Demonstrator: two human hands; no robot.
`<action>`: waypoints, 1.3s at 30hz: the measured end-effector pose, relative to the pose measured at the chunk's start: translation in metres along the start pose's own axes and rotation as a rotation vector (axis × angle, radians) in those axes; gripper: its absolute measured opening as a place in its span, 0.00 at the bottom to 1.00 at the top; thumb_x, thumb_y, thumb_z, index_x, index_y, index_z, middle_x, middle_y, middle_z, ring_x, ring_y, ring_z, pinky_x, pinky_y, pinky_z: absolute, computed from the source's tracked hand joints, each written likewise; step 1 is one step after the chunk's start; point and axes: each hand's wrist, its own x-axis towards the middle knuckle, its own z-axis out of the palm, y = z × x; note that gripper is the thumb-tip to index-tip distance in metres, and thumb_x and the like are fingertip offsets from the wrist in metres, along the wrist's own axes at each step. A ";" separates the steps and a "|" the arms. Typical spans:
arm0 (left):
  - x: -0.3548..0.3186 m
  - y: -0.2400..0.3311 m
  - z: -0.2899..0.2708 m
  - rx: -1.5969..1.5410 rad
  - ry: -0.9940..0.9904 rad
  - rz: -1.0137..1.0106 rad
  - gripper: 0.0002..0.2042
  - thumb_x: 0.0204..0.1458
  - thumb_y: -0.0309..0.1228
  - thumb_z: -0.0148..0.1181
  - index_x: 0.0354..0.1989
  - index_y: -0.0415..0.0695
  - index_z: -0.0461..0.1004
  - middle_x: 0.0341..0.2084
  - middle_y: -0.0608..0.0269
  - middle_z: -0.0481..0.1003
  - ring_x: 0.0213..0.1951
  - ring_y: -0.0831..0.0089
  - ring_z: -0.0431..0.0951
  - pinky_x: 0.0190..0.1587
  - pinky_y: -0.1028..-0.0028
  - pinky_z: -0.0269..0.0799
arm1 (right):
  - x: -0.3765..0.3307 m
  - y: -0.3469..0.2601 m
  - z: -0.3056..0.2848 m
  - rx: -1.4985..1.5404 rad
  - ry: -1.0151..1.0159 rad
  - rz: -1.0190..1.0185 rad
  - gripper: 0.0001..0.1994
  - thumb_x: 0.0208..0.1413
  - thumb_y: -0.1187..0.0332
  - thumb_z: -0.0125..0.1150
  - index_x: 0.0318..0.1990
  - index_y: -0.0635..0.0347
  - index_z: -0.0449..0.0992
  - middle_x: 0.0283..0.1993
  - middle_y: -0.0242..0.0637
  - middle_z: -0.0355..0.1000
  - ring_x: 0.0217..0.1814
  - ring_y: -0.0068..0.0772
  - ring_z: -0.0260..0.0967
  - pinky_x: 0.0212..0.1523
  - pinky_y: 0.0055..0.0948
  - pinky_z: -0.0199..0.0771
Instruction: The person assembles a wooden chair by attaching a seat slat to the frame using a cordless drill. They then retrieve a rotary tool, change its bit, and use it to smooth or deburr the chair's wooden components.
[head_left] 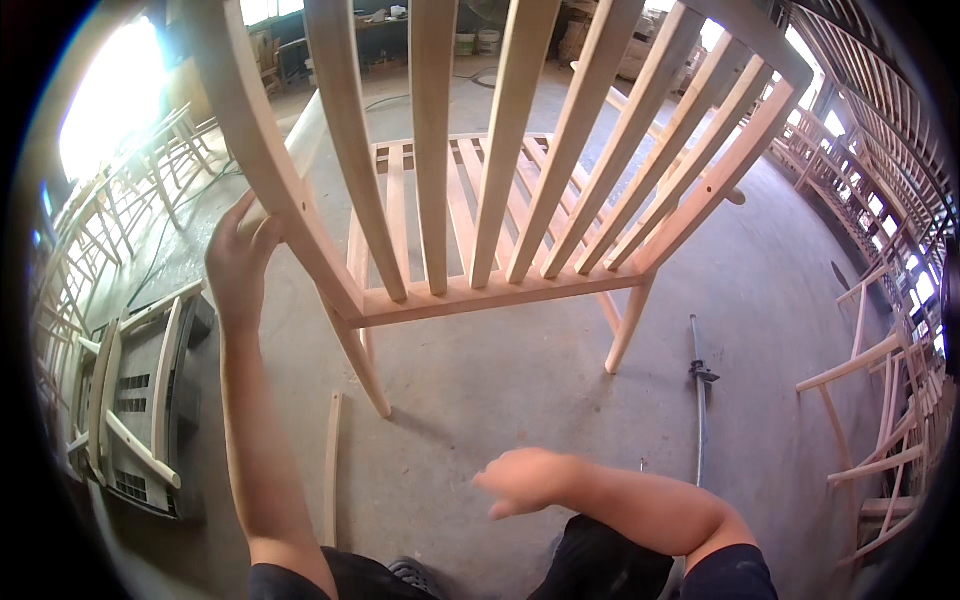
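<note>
A pale, unpainted wooden chair (500,291) stands before me, its slatted back toward me and its slatted seat beyond. My left hand (242,248) is closed on the chair's left side, where the armrest meets the curved back post (290,205); the post hides some fingertips. Low in front of my body, well apart from the chair, hovers my right hand (528,480). Its fingers point left, loosely apart and a little blurred, and nothing shows in them.
A long metal bar clamp (700,400) lies on the floor at right. A wooden strip (334,465) lies near my left forearm. Wooden frame pieces rest on a dark pallet (185,420) at left. Several chair frames (880,400) stand along the right; more chairs (110,215) line the left.
</note>
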 end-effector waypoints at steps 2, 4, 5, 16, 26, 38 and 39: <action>0.001 0.001 0.002 -0.005 0.018 0.012 0.25 0.60 0.29 0.65 0.63 0.28 0.69 0.41 0.52 0.82 0.42 0.73 0.82 0.46 0.77 0.77 | 0.004 -0.004 0.009 -0.043 0.057 -0.106 0.27 0.58 0.54 0.66 0.58 0.61 0.72 0.50 0.48 0.77 0.55 0.54 0.74 0.52 0.49 0.76; 0.003 -0.001 -0.008 0.065 -0.011 0.067 0.25 0.66 0.37 0.58 0.63 0.29 0.70 0.44 0.50 0.81 0.43 0.69 0.83 0.47 0.74 0.78 | 0.010 -0.012 0.017 -0.088 0.078 -0.174 0.25 0.56 0.54 0.68 0.55 0.61 0.73 0.45 0.47 0.78 0.51 0.54 0.75 0.49 0.50 0.77; 0.003 -0.005 -0.014 0.062 0.034 0.065 0.25 0.67 0.40 0.55 0.63 0.30 0.70 0.44 0.51 0.81 0.43 0.68 0.83 0.47 0.73 0.77 | 0.015 -0.016 0.016 -0.111 0.072 -0.189 0.24 0.55 0.54 0.68 0.53 0.61 0.74 0.43 0.47 0.78 0.49 0.54 0.76 0.47 0.50 0.78; -0.005 0.068 -0.070 0.758 -0.382 -0.418 0.26 0.69 0.44 0.49 0.66 0.36 0.67 0.43 0.45 0.80 0.38 0.55 0.83 0.46 0.63 0.78 | -0.093 -0.096 0.017 0.100 0.226 -0.211 0.15 0.57 0.58 0.65 0.43 0.59 0.81 0.39 0.47 0.81 0.45 0.54 0.79 0.44 0.51 0.80; -0.281 0.315 -0.219 0.763 -1.617 -1.724 0.23 0.63 0.51 0.56 0.51 0.44 0.82 0.44 0.55 0.83 0.48 0.55 0.80 0.52 0.58 0.74 | -0.408 -0.120 -0.049 0.483 0.049 0.389 0.23 0.60 0.50 0.58 0.54 0.57 0.78 0.52 0.49 0.79 0.57 0.54 0.75 0.56 0.51 0.75; -0.248 0.421 -0.162 0.628 -0.793 -1.345 0.24 0.58 0.47 0.61 0.44 0.33 0.82 0.33 0.43 0.83 0.39 0.53 0.84 0.42 0.61 0.76 | -0.487 -0.079 -0.058 0.569 0.031 0.466 0.27 0.62 0.49 0.58 0.60 0.59 0.75 0.55 0.46 0.79 0.59 0.51 0.75 0.59 0.44 0.74; -0.200 0.420 -0.114 0.770 -0.740 -1.520 0.21 0.58 0.43 0.59 0.40 0.32 0.82 0.30 0.47 0.82 0.33 0.57 0.83 0.38 0.60 0.77 | -0.489 -0.070 -0.069 0.572 0.149 0.504 0.27 0.62 0.49 0.59 0.61 0.60 0.75 0.55 0.46 0.79 0.58 0.50 0.75 0.59 0.43 0.74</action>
